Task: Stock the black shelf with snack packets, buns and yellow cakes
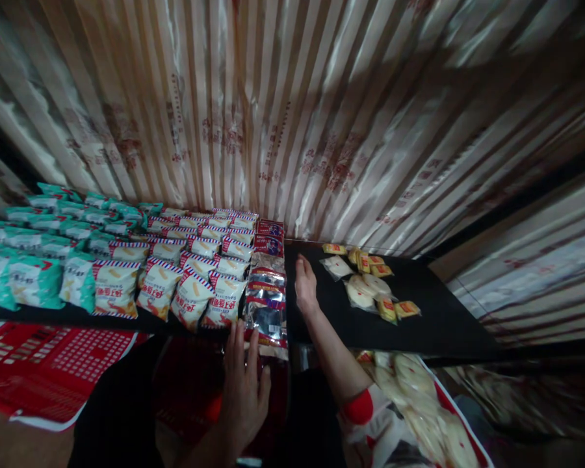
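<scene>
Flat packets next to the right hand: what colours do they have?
The flat packets are dark red with shiny silvery areas; head view.

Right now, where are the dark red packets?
Head view, left of centre: the dark red packets sit between the white bags and the right hand.

On my feed I see a single row of glossy dark-red and silver packets [266, 296], overlapping one another, running forward from beside my left hand [246, 380] and passing just left of my right hand [305, 286].
</scene>
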